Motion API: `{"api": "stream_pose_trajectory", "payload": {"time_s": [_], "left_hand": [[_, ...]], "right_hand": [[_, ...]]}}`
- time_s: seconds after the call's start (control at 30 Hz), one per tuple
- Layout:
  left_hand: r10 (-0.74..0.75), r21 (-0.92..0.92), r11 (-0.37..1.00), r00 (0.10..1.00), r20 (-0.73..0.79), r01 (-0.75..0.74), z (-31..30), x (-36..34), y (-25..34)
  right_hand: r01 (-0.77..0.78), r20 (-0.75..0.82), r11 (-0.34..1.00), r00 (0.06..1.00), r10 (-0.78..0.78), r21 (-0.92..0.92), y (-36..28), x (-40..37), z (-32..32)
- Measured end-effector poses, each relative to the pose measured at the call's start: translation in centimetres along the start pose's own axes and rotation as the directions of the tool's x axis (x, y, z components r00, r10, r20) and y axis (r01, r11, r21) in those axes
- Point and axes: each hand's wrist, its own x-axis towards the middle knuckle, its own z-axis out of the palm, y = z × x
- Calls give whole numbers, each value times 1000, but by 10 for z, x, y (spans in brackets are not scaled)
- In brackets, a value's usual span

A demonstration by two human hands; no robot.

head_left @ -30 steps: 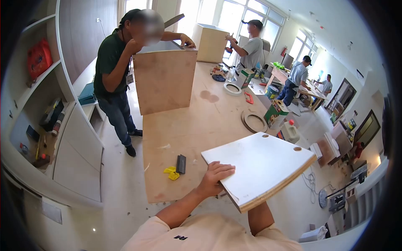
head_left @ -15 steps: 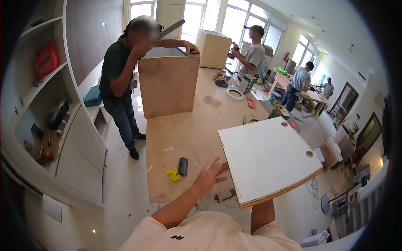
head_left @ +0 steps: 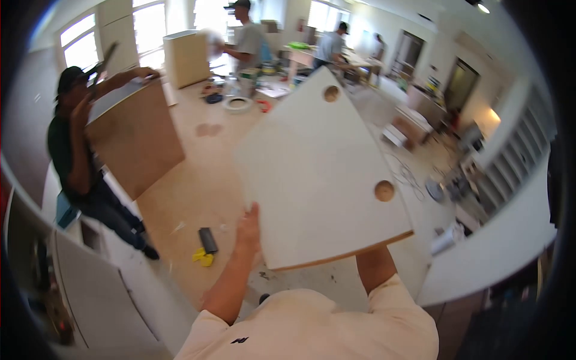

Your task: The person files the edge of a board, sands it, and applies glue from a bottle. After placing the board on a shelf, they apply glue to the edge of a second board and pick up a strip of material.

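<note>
A white cabinet door [head_left: 318, 174] with two round hinge holes along its right side and a bare wooden edge is held up in front of me, tilted. My left hand [head_left: 250, 230] is at its lower left edge, thumb up along the side and fingers partly hidden behind. My right forearm [head_left: 376, 264] goes under the bottom edge; the hand itself is hidden behind the door, bearing it from beneath. Beyond my left hand, a dark block [head_left: 207, 240] and a yellow piece [head_left: 203, 257] lie on the brown board surface [head_left: 174, 222].
To the left, a person in dark green [head_left: 75, 150] rests a hand on a wooden cabinet box [head_left: 138, 138]. Another box [head_left: 187, 59], a white ring-shaped roll [head_left: 237, 105] and a person in grey [head_left: 246, 45] are farther back. Cables [head_left: 408, 174] lie on the floor at right.
My left hand, earlier apart from the door with fingers spread, is now at its left edge. The door has turned and come closer, and my view has swung right.
</note>
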Motion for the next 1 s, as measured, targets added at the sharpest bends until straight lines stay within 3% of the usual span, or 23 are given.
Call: {"api": "stream_pose_trajectory", "payload": {"time_s": [0.1, 0.17, 0.27, 0.3, 0.43, 0.53, 0.6, 0.63, 0.7, 0.8, 0.9, 1.0], "left_hand": [[104, -49, 994, 993, 47, -101, 5, 10, -11], [138, -67, 989, 977, 164, -129, 15, 12, -16], [175, -4, 984, 948, 266, -180, 38, 15, -33], [164, 17, 984, 936, 313, -178, 48, 14, -40], [85, 112, 981, 877, 474, -156, 108, -3, -76], [22, 223, 959, 833, 553, -173, 164, -24, -118], [-81, 316, 938, 798, 597, -141, 197, -43, -145], [-162, 361, 928, 769, 618, -95, 219, -58, -158], [-282, 429, 902, 686, 671, -50, 253, -76, -190], [-366, 455, 890, 635, 681, 25, 296, -108, -234], [-403, 464, 885, 570, 716, 43, 324, -136, -255], [-441, 557, 825, 506, 742, -97, 344, -143, -280]], "right_hand": [[54, 38, 997, 998, -52, -49, -59, -20, -14], [91, 75, 992, 994, -85, -84, -94, -49, -23], [143, 148, 984, 981, -127, -108, -122, -119, -32], [136, 237, 987, 965, -114, -80, -127, -140, -38], [241, 210, 956, 956, -204, -170, -142, -234, -105], [309, -36, 890, 940, -340, -336, -148, -312, -139], [354, -87, 895, 917, -390, -272, -155, -361, -159], [365, -240, 875, 862, -446, -317, -157, -383, -165], [403, -307, 862, 815, -491, -308, -165, -425, -180], [379, -398, 819, 735, -549, -431, -171, -480, -197], [416, -445, 832, 707, -550, -368, -172, -514, -187], [410, -481, 832, 681, -552, -374, -172, -540, -188]]}}
